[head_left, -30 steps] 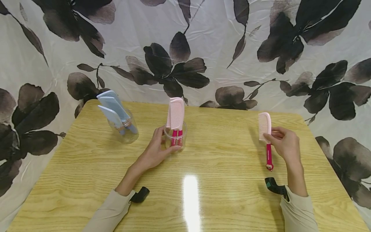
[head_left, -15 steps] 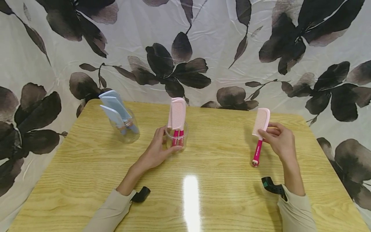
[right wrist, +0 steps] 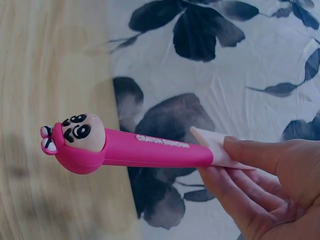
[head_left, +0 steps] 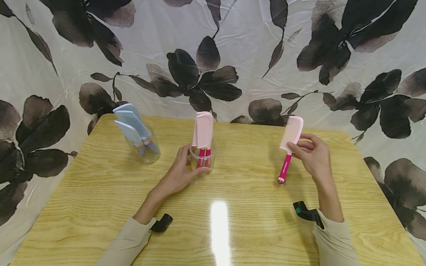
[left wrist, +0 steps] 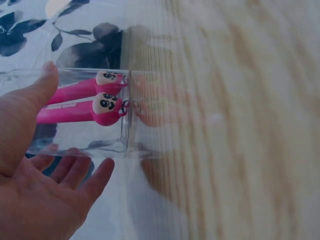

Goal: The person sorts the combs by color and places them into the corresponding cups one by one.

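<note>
My left hand (head_left: 181, 171) grips a clear jar (head_left: 212, 162) around its side, thumb in front and fingers behind. Two pink combs (head_left: 204, 129) stand in that jar, teeth up; their magenta handles (left wrist: 75, 111) end in small cartoon faces near the jar's bottom in the left wrist view. Over the right part of the table, my right hand (head_left: 314, 155) pinches another pink comb (head_left: 292, 133) by the lower end of its toothed part. This comb is raised off the table, tilted, with its magenta handle (right wrist: 155, 148) and face-shaped tip pointing down.
A second clear jar (head_left: 148, 157) holding several light blue combs (head_left: 133, 123) stands at the left of the wooden table (head_left: 246, 207). Behind the table's far edge hangs a white cloth (head_left: 253, 44) with dark flowers.
My right hand has carried the pink comb leftward and a little away from me, and the comb now tilts more. The left hand and both jars stay in place.
</note>
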The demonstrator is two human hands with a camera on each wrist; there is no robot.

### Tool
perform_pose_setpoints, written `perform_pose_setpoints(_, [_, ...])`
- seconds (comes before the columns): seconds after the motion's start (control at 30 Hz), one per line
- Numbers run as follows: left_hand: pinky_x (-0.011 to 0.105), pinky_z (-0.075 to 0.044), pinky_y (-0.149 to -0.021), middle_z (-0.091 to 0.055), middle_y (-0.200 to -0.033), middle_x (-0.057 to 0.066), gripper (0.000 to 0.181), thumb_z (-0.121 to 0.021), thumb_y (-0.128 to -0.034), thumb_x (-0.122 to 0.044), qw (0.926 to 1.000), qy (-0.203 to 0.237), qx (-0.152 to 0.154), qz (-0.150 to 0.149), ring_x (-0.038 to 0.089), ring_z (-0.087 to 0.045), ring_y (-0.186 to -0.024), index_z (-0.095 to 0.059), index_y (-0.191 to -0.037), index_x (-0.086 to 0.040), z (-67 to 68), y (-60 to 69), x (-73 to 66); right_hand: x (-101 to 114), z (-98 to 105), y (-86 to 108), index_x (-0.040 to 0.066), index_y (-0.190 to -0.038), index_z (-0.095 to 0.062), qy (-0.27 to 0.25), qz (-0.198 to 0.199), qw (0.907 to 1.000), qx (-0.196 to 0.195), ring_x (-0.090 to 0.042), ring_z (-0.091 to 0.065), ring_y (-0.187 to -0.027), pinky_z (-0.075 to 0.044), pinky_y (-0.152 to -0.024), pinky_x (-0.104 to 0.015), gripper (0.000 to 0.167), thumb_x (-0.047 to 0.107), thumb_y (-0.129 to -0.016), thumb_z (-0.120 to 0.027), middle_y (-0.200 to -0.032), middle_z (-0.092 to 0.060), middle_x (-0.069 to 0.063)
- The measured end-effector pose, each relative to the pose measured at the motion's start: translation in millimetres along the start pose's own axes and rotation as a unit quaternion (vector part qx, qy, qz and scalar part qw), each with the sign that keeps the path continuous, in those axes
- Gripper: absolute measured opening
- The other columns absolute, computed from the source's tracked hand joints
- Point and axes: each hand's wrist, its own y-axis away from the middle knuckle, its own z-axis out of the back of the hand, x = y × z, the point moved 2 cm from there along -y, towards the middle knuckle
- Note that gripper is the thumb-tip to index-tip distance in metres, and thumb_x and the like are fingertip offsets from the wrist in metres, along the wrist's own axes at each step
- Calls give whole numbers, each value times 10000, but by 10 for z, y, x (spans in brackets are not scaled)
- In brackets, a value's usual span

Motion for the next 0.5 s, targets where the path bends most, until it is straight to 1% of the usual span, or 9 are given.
perform_pose_setpoints(0.13, [519,-428,-1116,-338,-1455,209,864,-809,-916,-185,10000,-12,2,4,354,-411,-1349,-255,-1556,-12,5,2,7,71,-86,30,-89,-1337,-554,-82,116,9999,65,42,-701,-798,-604,-711,-241,520,145,-932,-781,-959,-733,41])
perform_pose_setpoints(0.37, [527,-423,-1119,-336,-1455,212,861,-804,-919,-175,10000,4,20,-32,359,-404,-1355,-250,-1556,-8,3,0,14,150,-196,45,-93,-1321,-560,-395,233,9988,155,12,-716,-814,-607,-718,-255,503,121,-925,-785,-938,-734,60])
perform_pose_setpoints(0.5, [527,-425,-1114,-340,-1456,207,855,-804,-920,-181,10000,-13,14,-39,354,-407,-1354,-256,-1554,-11,5,1,11,202,-245,45,-98,-1294,-566,-768,324,9964,170,-23,-731,-819,-609,-720,-264,481,76,-908,-793,-926,-746,55])
